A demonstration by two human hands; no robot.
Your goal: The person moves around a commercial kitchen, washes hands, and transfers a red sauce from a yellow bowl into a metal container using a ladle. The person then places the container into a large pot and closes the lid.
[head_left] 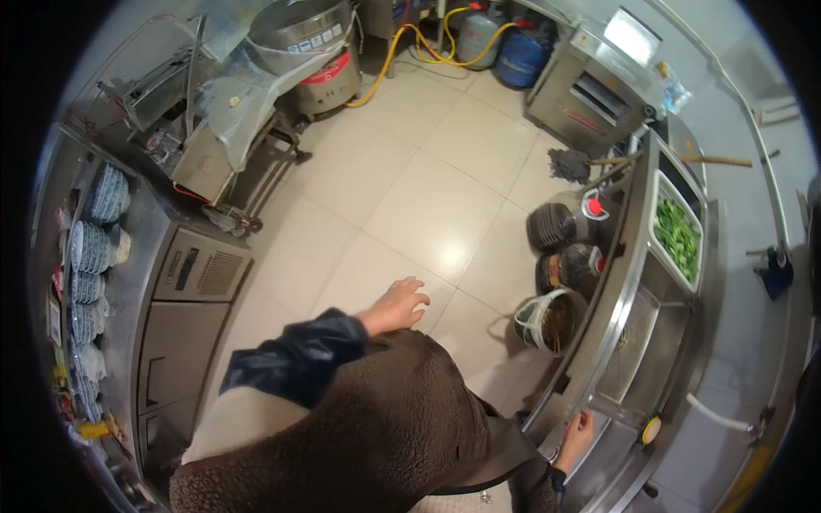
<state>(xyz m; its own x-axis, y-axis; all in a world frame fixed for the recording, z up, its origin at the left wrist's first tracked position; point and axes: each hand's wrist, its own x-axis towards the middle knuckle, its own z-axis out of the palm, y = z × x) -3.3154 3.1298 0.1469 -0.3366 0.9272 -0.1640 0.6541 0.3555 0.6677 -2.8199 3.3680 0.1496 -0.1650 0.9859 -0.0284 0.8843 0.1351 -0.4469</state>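
My left hand (394, 308) hovers over the tiled floor in front of my brown fleece garment, fingers apart and nothing in it. A dark sleeve cover wraps that forearm. At the lower right, my right hand (577, 436) is over the near basin of a stainless steel sink (596, 442). Its fingers are curled, and whether they hold anything small cannot be made out. A round yellow-faced object (651, 429) sits at the sink's far side. Farther along, a white tub (652, 232) of chopped green vegetables (677, 238) rests on the sink unit.
Beside the sink, a bucket (529, 320) and two large red-capped jugs (551, 227) stand on the floor near a mop head (569, 165). Stacked patterned bowls (90, 247) line the left steel counter (144, 256). Gas cylinders (523, 58) with a yellow hose (388, 61) stand at the back.
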